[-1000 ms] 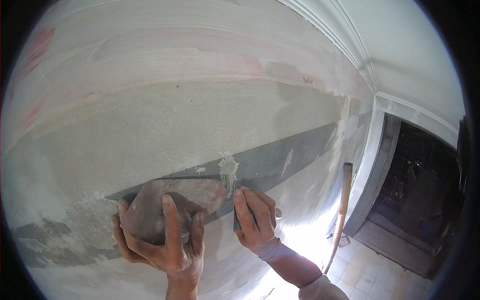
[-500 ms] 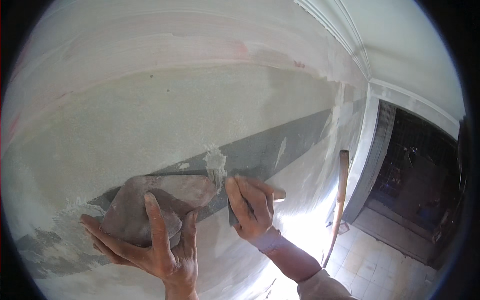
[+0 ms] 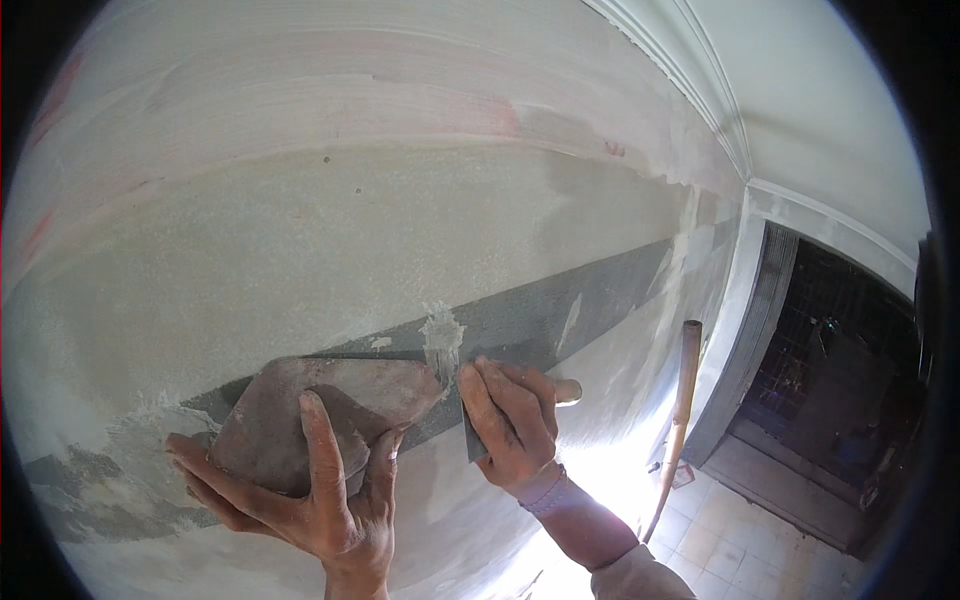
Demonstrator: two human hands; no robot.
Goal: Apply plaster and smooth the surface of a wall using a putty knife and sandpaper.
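My left hand (image 3: 335,510) grips a flat, angular plate (image 3: 280,425), grey with a pinkish, smeared face. Its thumb and fingers are spread round the lower edges, and one finger lies across the face. Just to the right, my right hand (image 3: 512,420) is closed round a putty knife, its pale handle end (image 3: 568,391) sticking out to the right. The knife's dark blade (image 3: 470,435) shows at the hand's left side, close to the wall. A small gap parts the blade from the plate. Between them and above is a rough whitish patch of filler (image 3: 441,335) on a dark grey band (image 3: 530,310).
The wall (image 3: 300,240) is pale, with pinkish smears higher up and a rough patch (image 3: 150,450) at the left. A bamboo pole (image 3: 685,390) stands at the right, beside a dark doorway (image 3: 820,350) and pale floor tiles (image 3: 720,530). Bright light glares low behind my right forearm.
The view has shifted a little, so the wall and doorway sit slightly lower and to the right. Both hands keep their holds, nearly in the same places on the wall.
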